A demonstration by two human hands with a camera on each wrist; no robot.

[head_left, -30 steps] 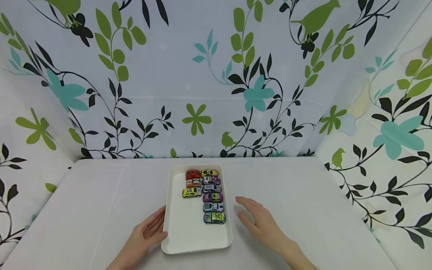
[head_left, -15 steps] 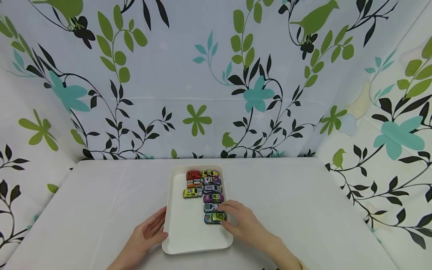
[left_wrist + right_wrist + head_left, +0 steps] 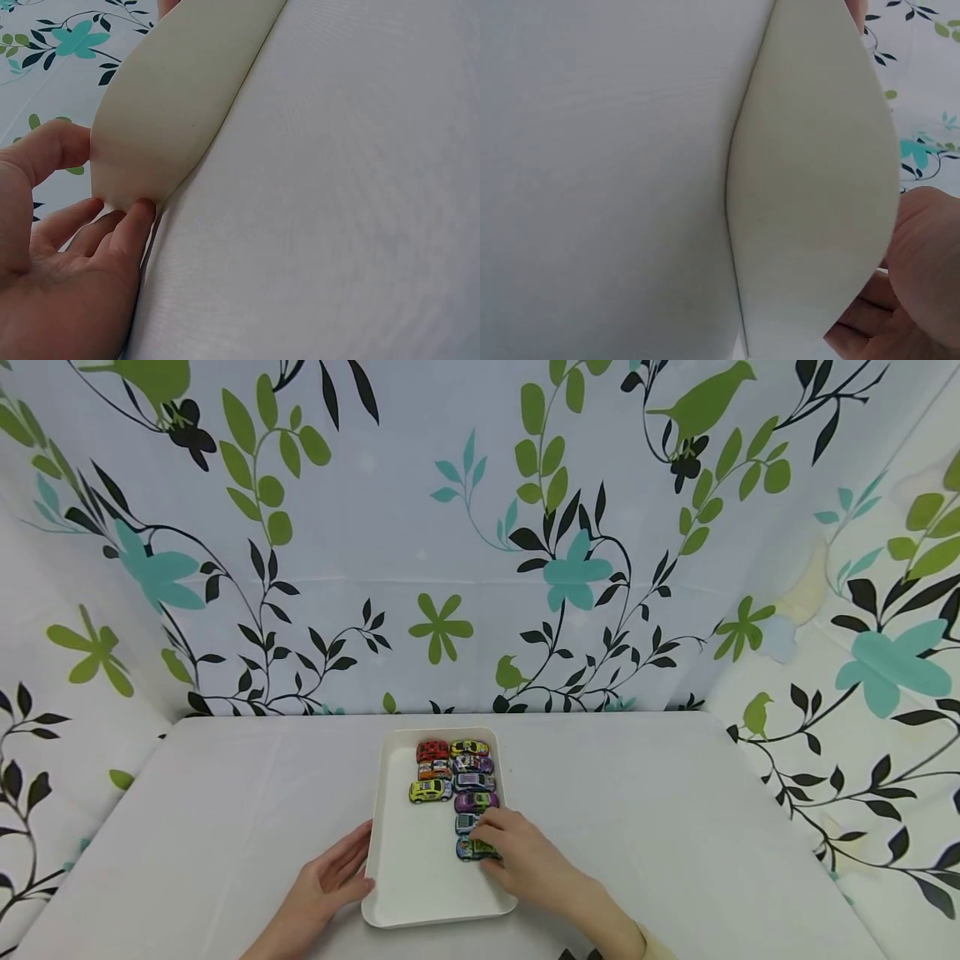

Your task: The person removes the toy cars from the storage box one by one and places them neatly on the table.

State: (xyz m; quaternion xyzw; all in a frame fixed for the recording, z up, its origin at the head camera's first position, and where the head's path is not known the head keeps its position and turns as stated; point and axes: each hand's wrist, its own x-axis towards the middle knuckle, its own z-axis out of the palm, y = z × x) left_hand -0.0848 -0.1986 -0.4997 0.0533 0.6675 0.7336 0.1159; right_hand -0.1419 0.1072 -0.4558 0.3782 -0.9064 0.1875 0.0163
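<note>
A white rectangular tray (image 3: 420,893) holds small toy cars in two columns. My left hand (image 3: 318,885) grips its left side, thumb at the rim and fingertips low against the outer wall in the left wrist view. Reaching over the right rim, my right hand (image 3: 536,864) pinches the green-and-yellow toy car (image 3: 468,850) at the near end of the right column, fingers on its far side and thumb on its near side. Those fingers partly cover a silver car (image 3: 466,823) just beyond. In the right wrist view, the tray wall (image 3: 810,172) hides the fingertips.
The left column has a red car (image 3: 432,750), an orange one (image 3: 435,769) and a yellow one (image 3: 431,791). A purple car (image 3: 476,802) and several others continue the right column. White cloth (image 3: 652,810) covers the table; leaf-patterned fabric (image 3: 360,527) stands behind.
My right hand has moved left from beside the tray, over its rim, and taken hold of the nearest green-and-yellow toy car. My left hand stays at the tray's left edge.
</note>
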